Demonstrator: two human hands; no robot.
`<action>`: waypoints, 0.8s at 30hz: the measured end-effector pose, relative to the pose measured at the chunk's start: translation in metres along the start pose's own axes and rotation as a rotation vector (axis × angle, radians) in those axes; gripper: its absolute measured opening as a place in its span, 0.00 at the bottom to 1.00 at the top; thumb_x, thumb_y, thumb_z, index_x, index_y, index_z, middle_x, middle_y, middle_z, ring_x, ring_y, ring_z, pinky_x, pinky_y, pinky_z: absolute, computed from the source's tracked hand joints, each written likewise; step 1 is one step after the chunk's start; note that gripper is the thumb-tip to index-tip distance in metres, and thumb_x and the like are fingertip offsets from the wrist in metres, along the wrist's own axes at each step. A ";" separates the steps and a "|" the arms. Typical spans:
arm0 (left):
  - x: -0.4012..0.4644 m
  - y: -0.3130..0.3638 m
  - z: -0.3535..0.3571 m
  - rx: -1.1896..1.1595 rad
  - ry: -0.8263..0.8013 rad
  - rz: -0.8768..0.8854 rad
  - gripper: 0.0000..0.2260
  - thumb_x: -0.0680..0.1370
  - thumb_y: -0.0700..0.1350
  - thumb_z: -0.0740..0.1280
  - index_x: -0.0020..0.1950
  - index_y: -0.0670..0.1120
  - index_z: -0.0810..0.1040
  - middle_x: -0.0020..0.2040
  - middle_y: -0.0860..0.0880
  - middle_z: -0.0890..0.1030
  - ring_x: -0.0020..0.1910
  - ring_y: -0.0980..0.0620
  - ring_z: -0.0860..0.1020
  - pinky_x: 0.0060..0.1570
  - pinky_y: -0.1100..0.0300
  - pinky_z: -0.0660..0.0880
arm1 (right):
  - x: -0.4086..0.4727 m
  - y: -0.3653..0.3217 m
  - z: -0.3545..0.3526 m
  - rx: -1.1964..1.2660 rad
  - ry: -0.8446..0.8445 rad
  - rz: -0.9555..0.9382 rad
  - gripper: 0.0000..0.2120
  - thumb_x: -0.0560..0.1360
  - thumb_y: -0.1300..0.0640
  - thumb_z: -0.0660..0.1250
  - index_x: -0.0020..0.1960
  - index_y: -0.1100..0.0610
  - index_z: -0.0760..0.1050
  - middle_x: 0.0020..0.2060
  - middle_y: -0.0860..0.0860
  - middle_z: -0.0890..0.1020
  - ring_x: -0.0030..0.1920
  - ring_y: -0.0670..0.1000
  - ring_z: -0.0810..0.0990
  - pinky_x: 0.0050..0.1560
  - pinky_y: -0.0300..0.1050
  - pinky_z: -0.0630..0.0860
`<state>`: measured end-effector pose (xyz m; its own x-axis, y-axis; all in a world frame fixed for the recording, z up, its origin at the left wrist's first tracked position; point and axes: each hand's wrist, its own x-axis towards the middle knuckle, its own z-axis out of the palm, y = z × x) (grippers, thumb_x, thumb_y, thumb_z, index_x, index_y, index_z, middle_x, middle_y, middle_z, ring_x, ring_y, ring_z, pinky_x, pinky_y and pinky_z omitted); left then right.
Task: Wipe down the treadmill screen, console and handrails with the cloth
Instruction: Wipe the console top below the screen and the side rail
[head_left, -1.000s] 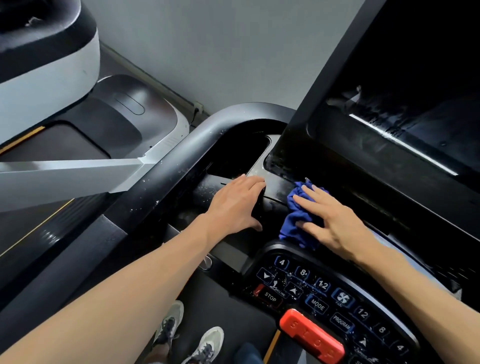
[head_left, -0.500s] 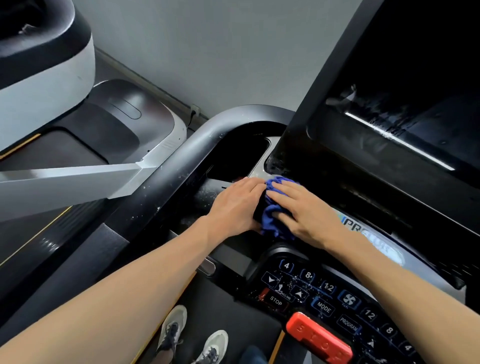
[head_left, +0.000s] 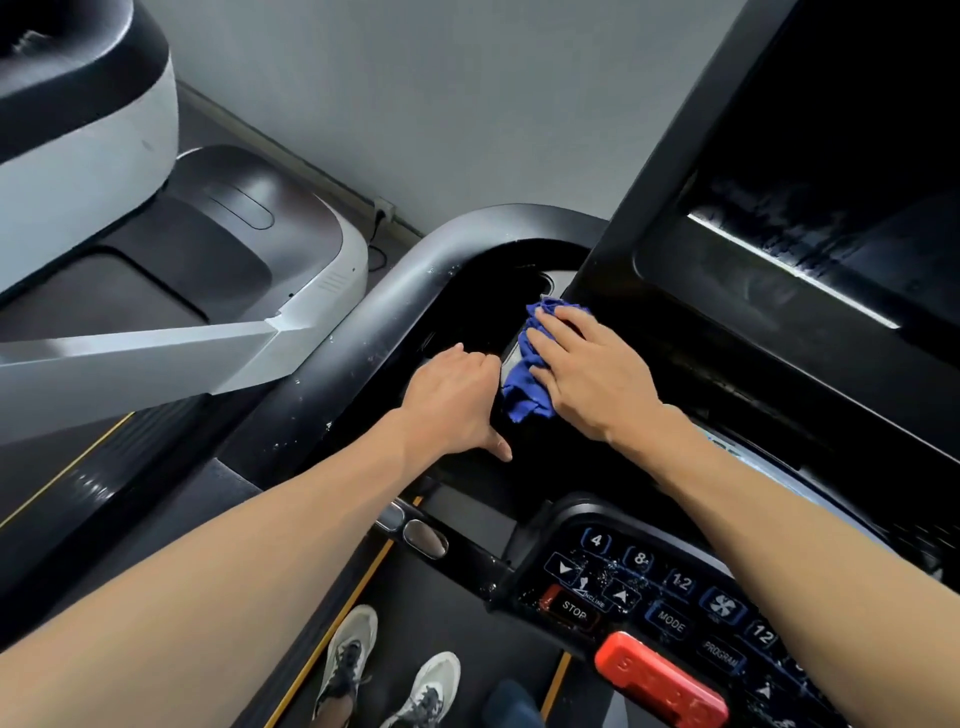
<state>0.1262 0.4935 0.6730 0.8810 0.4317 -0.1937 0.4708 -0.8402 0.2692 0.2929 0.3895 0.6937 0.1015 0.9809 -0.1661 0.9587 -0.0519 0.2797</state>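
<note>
Standing on the treadmill belt (head_left: 447, 587), the person's two pale trainers (head_left: 384, 680) show at the bottom edge, toes pointing up the picture. Just beyond them to the right sits the button panel (head_left: 639, 592), speckled with droplets, with a red stop tab (head_left: 660, 680) at its near side and keys marked STOP, MODE and PROGRAM. Both bare forearms reach forward over this panel toward the console (head_left: 519, 467). The left hand (head_left: 457, 400) rests palm down on the dark console ledge, fingers straight and together, thumb spread toward the panel, grasping nothing. Just beside it, the right hand (head_left: 587, 369) presses flat on the blue cloth (head_left: 524, 374), fingers stretched out over the crumpled fabric rather than curled round it. The cloth lies bunched against a pale strip at the left end of the console, below the lower left corner of the screen (head_left: 831, 197). The curved black handrail (head_left: 363, 332) sweeps round the left of the hands, dotted with droplets. The dark screen rises at the upper right, streaked and catching a bright line of light. Farther left stands a neighbouring white and black machine (head_left: 249, 244), and behind it a grey wall (head_left: 441, 104).
</note>
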 end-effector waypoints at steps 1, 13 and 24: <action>0.000 0.000 -0.002 0.006 -0.003 0.002 0.40 0.57 0.73 0.77 0.56 0.46 0.74 0.52 0.52 0.81 0.58 0.50 0.79 0.75 0.55 0.59 | -0.004 0.000 -0.002 -0.033 -0.014 0.008 0.27 0.84 0.49 0.47 0.72 0.64 0.71 0.71 0.60 0.73 0.74 0.57 0.67 0.76 0.53 0.60; -0.001 -0.008 0.002 0.019 0.038 0.068 0.38 0.60 0.73 0.75 0.55 0.45 0.74 0.51 0.51 0.81 0.55 0.50 0.79 0.72 0.56 0.63 | 0.004 -0.029 -0.017 -0.011 -0.012 0.195 0.24 0.81 0.45 0.52 0.66 0.58 0.75 0.66 0.55 0.78 0.63 0.60 0.71 0.62 0.55 0.69; -0.005 -0.037 0.002 0.027 -0.007 0.232 0.44 0.65 0.67 0.77 0.73 0.45 0.68 0.68 0.50 0.76 0.71 0.51 0.72 0.77 0.56 0.52 | 0.014 -0.038 -0.005 0.064 -0.103 0.097 0.30 0.80 0.43 0.41 0.69 0.56 0.72 0.71 0.54 0.73 0.67 0.57 0.72 0.67 0.52 0.65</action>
<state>0.1044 0.5223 0.6622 0.9650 0.2241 -0.1361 0.2546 -0.9249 0.2823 0.2569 0.4058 0.6856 0.2181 0.9463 -0.2385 0.9578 -0.1607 0.2385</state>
